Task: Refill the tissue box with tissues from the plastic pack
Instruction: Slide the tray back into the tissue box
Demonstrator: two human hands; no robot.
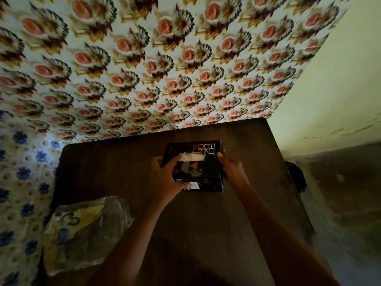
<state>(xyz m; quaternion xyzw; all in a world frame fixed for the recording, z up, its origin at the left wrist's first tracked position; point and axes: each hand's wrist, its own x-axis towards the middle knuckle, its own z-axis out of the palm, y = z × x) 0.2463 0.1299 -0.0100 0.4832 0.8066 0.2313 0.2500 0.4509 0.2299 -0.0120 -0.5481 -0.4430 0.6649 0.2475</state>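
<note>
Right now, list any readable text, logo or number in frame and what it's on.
Tissue box, top face far edge: large stylised letters, upside down to the camera; not legible with confidence.
Tissue box front side: small orange logo and white label, too small and blurred.
Plastic pack: dark printed scrawl, not legible.

Black tissue box (198, 162), orange-grey triangles; dark brown table (115, 162); rose-patterned wall (144, 69).

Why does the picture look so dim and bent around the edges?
Head view: the room light is low, so the table and both forearms go dark; the wide lens curves the patterned wall; the plastic pack and picture edges are soft, while the tissue box stays fairly sharp.
</note>
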